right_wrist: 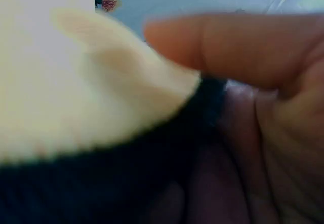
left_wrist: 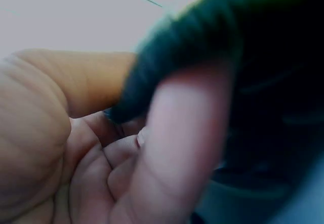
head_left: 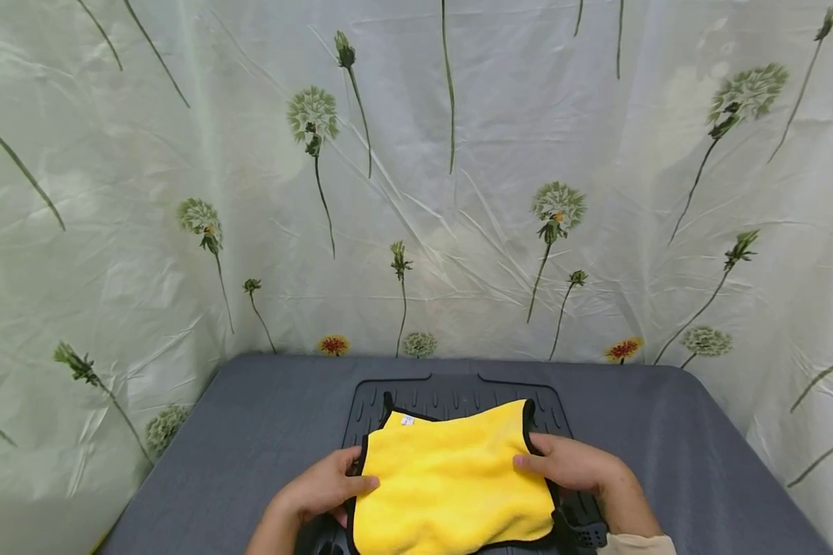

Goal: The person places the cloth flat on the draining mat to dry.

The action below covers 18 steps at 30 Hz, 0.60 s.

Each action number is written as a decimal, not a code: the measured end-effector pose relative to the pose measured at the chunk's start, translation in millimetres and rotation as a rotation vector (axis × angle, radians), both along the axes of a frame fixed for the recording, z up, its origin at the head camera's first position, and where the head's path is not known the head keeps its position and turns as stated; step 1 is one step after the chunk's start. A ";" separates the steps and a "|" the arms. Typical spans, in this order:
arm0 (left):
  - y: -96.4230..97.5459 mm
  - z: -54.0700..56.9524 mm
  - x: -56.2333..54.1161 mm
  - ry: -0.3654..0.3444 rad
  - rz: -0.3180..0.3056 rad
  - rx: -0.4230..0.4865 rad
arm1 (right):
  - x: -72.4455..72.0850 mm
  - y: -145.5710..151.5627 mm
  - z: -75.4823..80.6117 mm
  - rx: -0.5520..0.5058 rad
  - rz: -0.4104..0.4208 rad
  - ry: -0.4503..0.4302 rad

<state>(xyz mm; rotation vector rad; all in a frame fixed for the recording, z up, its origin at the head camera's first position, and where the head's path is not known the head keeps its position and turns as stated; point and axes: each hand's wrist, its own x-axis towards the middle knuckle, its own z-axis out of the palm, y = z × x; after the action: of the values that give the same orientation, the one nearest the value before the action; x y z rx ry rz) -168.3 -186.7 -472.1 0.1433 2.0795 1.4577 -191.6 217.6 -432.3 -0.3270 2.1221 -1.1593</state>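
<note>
Hiding pt of blk mat [head_left: 458,395] on table [head_left: 264,416], ylw cloth [head_left: 451,482] pinched by L hand [head_left: 326,484] & R hand [head_left: 573,464].

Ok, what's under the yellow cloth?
Past the yellow cloth, a black ridged mat shows, on a grey surface. The left hand and right hand reach partly under its sides; anything beneath its middle is covered.

Wearing a pale cream sleeve [head_left: 637,544], with its edge near the right hand [head_left: 569,464]. Also a chunky black strap [head_left: 586,533] by that wrist, with tiny dots, too small to tell if holes or bumps. Bare left hand [head_left: 322,486] and bare left forearm [head_left: 278,524].
</note>
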 end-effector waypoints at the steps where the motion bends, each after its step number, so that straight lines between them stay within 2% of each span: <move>1: 0.7 -0.2 0.6 0.013 0.007 -0.015 | 1.6 0.9 1.1 0.018 0.006 0.007; 4: 4.3 -0.4 1.0 0.082 0.072 -0.091 | 5.6 4.8 3.4 0.022 0.031 0.010; 9: 14.5 5.9 -2.7 0.268 0.265 -0.294 | 9.1 10.2 1.6 -0.027 0.026 -0.074; 11: 18.5 9.6 -7.9 0.338 0.303 -0.380 | 9.4 11.2 0.4 -0.029 0.029 -0.107; 14: 24.9 14.5 -22.5 0.417 0.288 -0.469 | 10.2 11.1 -1.0 0.005 0.035 -0.111; 18: 34.7 17.6 -51.4 0.484 0.163 -0.527 | 11.6 8.7 -2.1 0.039 0.041 -0.094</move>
<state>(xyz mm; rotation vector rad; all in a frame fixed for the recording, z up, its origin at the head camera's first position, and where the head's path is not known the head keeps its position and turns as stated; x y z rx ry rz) -219.7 -152.0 -454.5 0.1264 2.8579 0.9701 -180.0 226.3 -434.4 -0.2912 2.0447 -1.0871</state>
